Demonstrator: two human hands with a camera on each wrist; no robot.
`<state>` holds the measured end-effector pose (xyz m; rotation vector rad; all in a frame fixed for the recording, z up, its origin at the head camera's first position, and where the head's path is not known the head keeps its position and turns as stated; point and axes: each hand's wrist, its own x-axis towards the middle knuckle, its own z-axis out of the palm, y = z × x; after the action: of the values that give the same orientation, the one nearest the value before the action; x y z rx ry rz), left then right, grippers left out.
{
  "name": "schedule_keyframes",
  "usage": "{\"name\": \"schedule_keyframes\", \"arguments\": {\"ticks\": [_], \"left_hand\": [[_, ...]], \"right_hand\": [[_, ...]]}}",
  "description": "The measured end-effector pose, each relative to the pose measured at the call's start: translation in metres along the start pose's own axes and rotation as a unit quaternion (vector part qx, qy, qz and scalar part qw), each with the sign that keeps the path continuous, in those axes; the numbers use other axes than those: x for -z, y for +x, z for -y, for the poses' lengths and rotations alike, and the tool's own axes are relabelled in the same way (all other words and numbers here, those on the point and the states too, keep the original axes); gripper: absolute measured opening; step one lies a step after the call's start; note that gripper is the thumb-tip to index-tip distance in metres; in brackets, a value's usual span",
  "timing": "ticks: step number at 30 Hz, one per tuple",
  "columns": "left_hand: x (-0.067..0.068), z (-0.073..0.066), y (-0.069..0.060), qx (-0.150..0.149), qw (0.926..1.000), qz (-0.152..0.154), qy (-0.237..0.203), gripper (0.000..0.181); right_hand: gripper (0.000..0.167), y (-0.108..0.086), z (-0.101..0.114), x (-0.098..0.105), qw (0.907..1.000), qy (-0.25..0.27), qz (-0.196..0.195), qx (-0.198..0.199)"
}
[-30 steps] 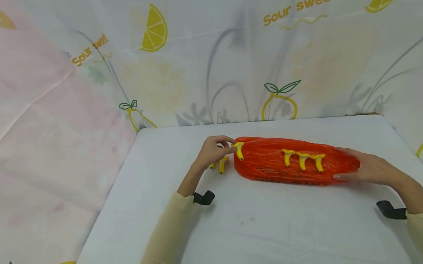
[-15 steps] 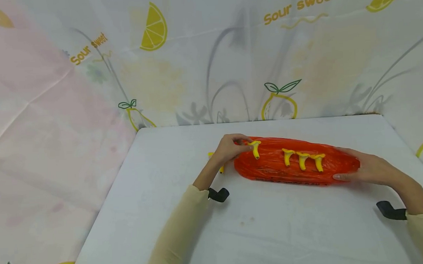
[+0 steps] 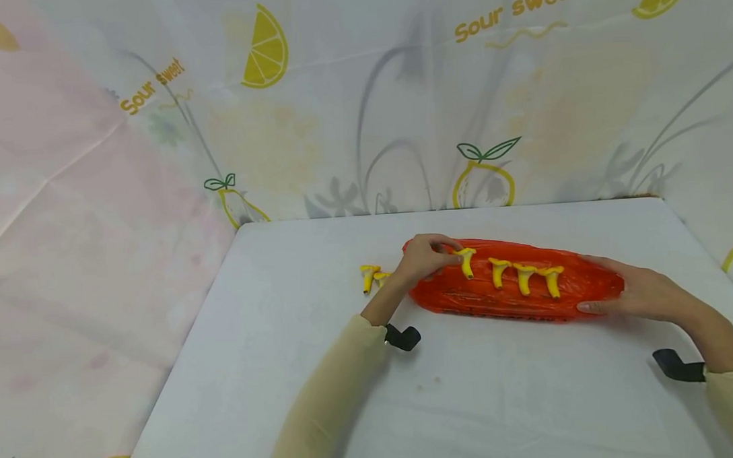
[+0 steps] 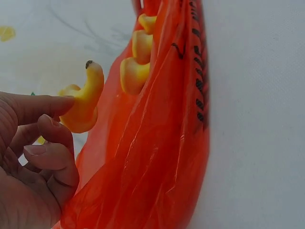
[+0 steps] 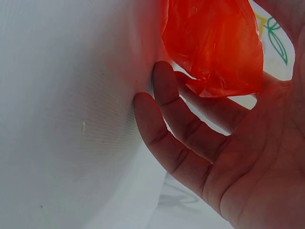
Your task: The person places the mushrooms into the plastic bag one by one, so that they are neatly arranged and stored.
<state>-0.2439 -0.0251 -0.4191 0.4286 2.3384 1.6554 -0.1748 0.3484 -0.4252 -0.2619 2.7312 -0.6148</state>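
My left hand [image 3: 427, 259] pinches a yellow mushroom-shaped piece [image 3: 467, 262] by its wide end, over the left part of a long red plastic bag [image 3: 466, 296]. In the left wrist view the piece [image 4: 86, 102] sits between thumb and fingers, its dark-tipped stem pointing up, beside the bag [image 4: 138, 157]. Three similar yellow pieces [image 3: 525, 279] lie in a row on the bag, right of the held one. At the bag's right end, my right hand [image 3: 644, 292] rests round it, and in the right wrist view its fingers [image 5: 183, 136] lie loosely bent below the red plastic [image 5: 214, 52].
More yellow pieces [image 3: 369, 277] lie on the white table [image 3: 274, 367] left of the bag, partly behind the left forearm. A printed cloth [image 3: 338, 122] hangs behind the table. Black mounts [image 3: 402, 337] are fixed at both wrists.
My left hand has moved right along the bag with the pinched yellow piece, closer to the row of three. The loose pieces at left are more exposed. My right hand has stayed in place.
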Motion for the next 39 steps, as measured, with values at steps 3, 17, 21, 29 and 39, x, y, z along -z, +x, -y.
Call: {"name": "schedule_keyframes", "arguments": {"ticks": [3, 17, 21, 29, 39], "left_hand": [[-0.007, 0.0, 0.003, -0.006, 1.0, 0.002, 0.003, 0.014], [-0.028, 0.001, 0.011, 0.03, 0.9966, -0.022, 0.073, 0.014], [-0.033, 0.006, 0.014, 0.012, 0.9934, -0.029, 0.111, 0.013], [-0.039, 0.007, 0.015, -0.007, 0.9875, -0.035, 0.153, 0.015], [-0.037, 0.003, 0.012, -0.017, 0.9864, -0.018, 0.162, 0.022]], "right_hand": [[0.101, 0.0, 0.0, 0.0, 1.0, 0.002, 0.0, 0.001], [0.103, 0.0, 0.001, -0.001, 1.0, 0.006, 0.0, 0.001], [0.103, -0.001, 0.002, 0.0, 1.0, 0.001, -0.001, -0.002], [0.1, 0.0, 0.003, 0.0, 1.0, -0.002, 0.0, 0.001], [0.1, -0.001, 0.002, 0.0, 1.0, -0.005, -0.005, 0.0]]}}
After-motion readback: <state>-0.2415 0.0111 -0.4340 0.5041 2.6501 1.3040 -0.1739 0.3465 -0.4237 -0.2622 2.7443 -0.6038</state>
